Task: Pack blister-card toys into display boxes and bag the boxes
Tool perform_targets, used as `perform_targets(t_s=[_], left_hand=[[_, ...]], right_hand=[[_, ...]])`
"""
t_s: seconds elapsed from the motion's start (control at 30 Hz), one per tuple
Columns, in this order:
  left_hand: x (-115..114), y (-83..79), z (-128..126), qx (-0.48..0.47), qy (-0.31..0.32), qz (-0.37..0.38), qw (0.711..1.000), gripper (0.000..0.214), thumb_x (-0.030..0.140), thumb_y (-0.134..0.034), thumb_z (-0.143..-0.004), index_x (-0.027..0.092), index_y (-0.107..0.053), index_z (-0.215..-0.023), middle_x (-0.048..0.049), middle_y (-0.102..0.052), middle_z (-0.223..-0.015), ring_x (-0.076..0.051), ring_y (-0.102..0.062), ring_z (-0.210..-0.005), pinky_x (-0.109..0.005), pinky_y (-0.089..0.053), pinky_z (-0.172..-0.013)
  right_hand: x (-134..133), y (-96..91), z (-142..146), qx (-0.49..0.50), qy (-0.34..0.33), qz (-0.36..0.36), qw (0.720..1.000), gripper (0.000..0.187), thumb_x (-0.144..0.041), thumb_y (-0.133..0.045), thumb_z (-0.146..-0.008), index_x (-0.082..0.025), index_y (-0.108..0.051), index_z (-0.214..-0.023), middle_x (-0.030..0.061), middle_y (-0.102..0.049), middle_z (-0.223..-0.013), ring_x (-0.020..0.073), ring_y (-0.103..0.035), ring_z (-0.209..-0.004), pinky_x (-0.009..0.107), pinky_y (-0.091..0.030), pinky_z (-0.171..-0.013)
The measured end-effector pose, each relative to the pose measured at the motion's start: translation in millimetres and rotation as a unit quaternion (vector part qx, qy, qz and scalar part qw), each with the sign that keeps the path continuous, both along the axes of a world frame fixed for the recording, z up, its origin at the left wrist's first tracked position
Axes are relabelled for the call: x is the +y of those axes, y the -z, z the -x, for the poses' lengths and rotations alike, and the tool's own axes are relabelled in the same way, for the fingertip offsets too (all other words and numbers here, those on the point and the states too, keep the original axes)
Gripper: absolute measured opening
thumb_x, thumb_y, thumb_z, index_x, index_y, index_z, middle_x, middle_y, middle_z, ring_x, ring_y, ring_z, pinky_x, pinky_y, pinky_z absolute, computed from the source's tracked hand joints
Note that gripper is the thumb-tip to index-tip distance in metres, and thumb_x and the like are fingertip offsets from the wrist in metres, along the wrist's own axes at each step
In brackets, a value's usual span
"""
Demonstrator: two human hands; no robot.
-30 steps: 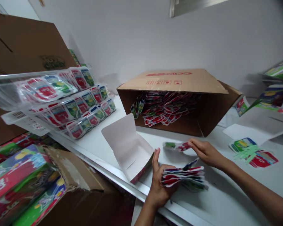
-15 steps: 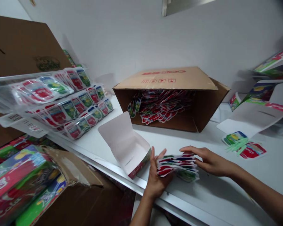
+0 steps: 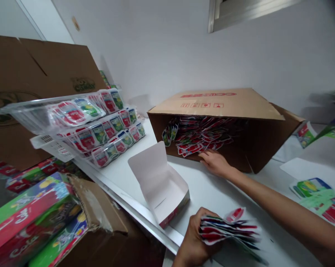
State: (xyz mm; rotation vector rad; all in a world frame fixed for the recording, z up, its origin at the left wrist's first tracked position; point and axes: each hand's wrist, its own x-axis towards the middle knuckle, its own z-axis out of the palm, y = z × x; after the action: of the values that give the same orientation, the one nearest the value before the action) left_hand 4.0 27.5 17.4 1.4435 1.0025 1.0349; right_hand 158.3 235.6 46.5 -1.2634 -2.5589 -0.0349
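Observation:
My left hand [image 3: 194, 239] is closed round a fanned stack of red, blue and green packets [image 3: 228, 231] at the near edge of the white table [image 3: 220, 193]. My right hand [image 3: 214, 162] reaches far across the table to the mouth of the brown cardboard box [image 3: 220, 104] lying on its side. Its fingers lie at the loose packets [image 3: 200, 135] spilling from the box; whether they hold one is hidden. An open white carton [image 3: 160, 185] stands just left of my left hand.
Clear plastic trays of packets [image 3: 100, 122] are stacked at the left. Printed cartons [image 3: 30, 222] in an open brown box sit low left. Large brown boxes [image 3: 45, 74] stand behind. Flat cartons and packets [image 3: 317, 189] lie at the right.
My right hand has left the stack and stretched forward to the box of packets. My left hand keeps the stack, now nearer the table's edge. The view has tilted.

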Motion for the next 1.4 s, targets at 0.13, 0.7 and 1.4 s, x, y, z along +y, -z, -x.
perform_targets(t_s=[0.13, 0.7, 1.4], left_hand=[[3, 8.1, -1, 0.008, -0.024, 0.003, 1.0, 0.033, 0.019, -0.077, -0.06, 0.013, -0.063, -0.088, -0.0083, -0.072, -0.079, -0.019, -0.067, -0.069, -0.024, -0.048, -0.06], [3, -4.4, 1, -0.016, 0.016, 0.027, 0.999, 0.035, 0.025, -0.077, -0.067, 0.015, -0.06, -0.096, -0.0061, -0.069, -0.085, -0.019, -0.064, -0.074, -0.027, -0.05, -0.067], [3, 9.9, -2, -0.019, -0.013, -0.056, 0.998, 0.093, 0.018, -0.079, -0.066, 0.024, -0.025, -0.141, -0.0022, -0.063, -0.1, -0.018, -0.064, -0.083, -0.03, -0.05, -0.079]], right_hand=[[48, 10.2, 52, -0.035, -0.017, -0.035, 0.999, 0.026, -0.012, -0.049, -0.09, -0.016, -0.066, -0.109, 0.0154, -0.064, -0.118, 0.0287, -0.052, -0.115, 0.043, -0.034, -0.1], [-64, 16.0, -89, 0.056, -0.056, 0.116, 0.99, 0.03, -0.037, -0.045, -0.096, -0.02, -0.068, -0.102, 0.0065, -0.063, -0.093, 0.0175, -0.062, -0.081, 0.027, -0.048, -0.072], [-61, 38.1, -77, 0.027, -0.064, 0.071, 0.995, 0.059, -0.01, -0.044, -0.087, -0.023, -0.041, -0.145, 0.0161, -0.041, -0.149, 0.0325, -0.039, -0.135, 0.055, -0.035, -0.104]])
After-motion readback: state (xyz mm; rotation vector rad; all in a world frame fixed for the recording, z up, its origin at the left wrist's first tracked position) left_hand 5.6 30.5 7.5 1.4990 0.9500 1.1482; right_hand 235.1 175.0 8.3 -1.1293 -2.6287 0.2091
